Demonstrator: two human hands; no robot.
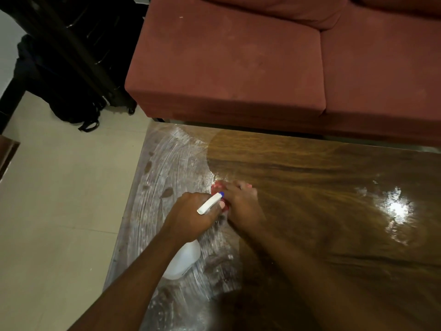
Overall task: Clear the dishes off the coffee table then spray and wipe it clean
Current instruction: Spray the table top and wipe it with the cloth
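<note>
Tabletop (310,168) of brown wood fills the lower right of my view, with no dishes on the part I can see. Its left end is covered in whitish streaks (171,158) that curve in arcs, and the rest looks darker and glossy, with a bright glare patch (396,209) toward the right.

My left grip (191,216) is curled round the neck of a white spray bottle (183,261). The bottle's blue-tipped nozzle (221,193) points away from me toward the sofa, and its body hangs under my wrist, above the streaked wood.

My right grip (241,204) lies just beside the left one, fingers spread flat and pressing down on a red cloth (217,187). The cloth sits at the border between the streaked and the glossy wood; only a little of it shows past my fingers, and it is blurred.

A red sofa (226,68) stands along the far edge of the tabletop. Cream floor tiles (59,187) lie to the left, with a black bag (71,108) on them near the sofa's corner.
</note>
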